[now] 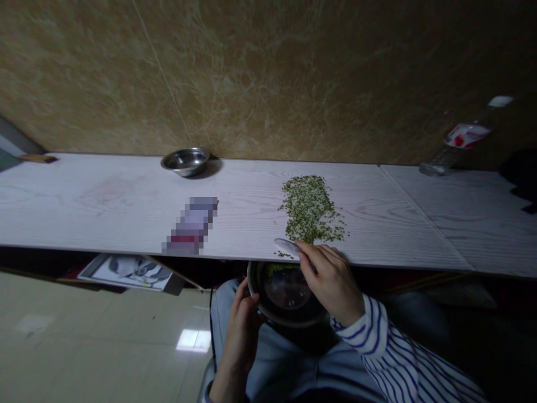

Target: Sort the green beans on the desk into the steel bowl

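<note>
A heap of small green beans (309, 208) lies spread on the white wooden table (104, 201). My right hand (331, 280) is at the table's near edge, fingers closed on a small pale flat scraper (286, 246) that touches the beans nearest me. My left hand (242, 319) grips the rim of a steel bowl (285, 294) held just below the table edge, over my lap. A few green beans lie inside the bowl at its far rim.
A second steel bowl (185, 160) sits at the back of the table by the wall. A blurred-out flat object (191, 225) lies left of the beans. A plastic bottle (459, 143) lies at the far right. A picture (126, 271) rests below the table.
</note>
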Motion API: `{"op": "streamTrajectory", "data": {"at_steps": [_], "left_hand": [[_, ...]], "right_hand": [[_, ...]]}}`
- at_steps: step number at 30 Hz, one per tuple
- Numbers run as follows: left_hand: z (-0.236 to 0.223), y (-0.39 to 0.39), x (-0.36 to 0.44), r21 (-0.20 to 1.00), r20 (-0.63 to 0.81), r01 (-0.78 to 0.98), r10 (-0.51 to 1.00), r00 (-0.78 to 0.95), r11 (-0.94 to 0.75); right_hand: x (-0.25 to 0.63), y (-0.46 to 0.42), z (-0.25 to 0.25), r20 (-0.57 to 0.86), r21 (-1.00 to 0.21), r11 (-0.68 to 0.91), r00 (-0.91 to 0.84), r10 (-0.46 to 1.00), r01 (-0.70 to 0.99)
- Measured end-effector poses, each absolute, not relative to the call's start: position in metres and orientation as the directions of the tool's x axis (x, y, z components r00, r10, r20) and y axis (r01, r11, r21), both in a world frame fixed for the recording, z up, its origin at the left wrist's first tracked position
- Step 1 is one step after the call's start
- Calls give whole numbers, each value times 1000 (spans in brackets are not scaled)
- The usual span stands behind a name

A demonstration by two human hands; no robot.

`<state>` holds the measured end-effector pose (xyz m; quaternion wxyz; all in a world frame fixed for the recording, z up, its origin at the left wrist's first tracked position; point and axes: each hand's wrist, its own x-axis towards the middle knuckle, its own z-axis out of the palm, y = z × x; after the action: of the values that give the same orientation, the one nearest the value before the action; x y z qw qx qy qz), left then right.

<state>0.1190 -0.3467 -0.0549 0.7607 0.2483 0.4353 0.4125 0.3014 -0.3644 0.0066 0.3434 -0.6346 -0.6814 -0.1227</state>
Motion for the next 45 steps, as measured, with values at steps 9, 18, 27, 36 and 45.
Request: {"op": "streamTrajectory", "data": {"at_steps": [9,18,27,36,45], "left_hand": [[-58,-346,118,748,-471,-395,846,250,533],[-56,-349,122,740,-478,-379,831,284,555],[-62,-353,133,703,-522,-380,799,299,601],[-74,-350,132,698,-555,-369,789,264,614],[-68,-349,134,693,-540,-370,786,302,618]], "right_hand": [[294,-367,9,565,-302,240,-30,825,923],[312,-390,13,584,-328,270,-30,811,906],[352,-397,16,602,-326,128,101,792,937],[342,-372,15,540,-313,164,33,841,936],[356,-359,8,543,-320,92,102,834,943]]}}
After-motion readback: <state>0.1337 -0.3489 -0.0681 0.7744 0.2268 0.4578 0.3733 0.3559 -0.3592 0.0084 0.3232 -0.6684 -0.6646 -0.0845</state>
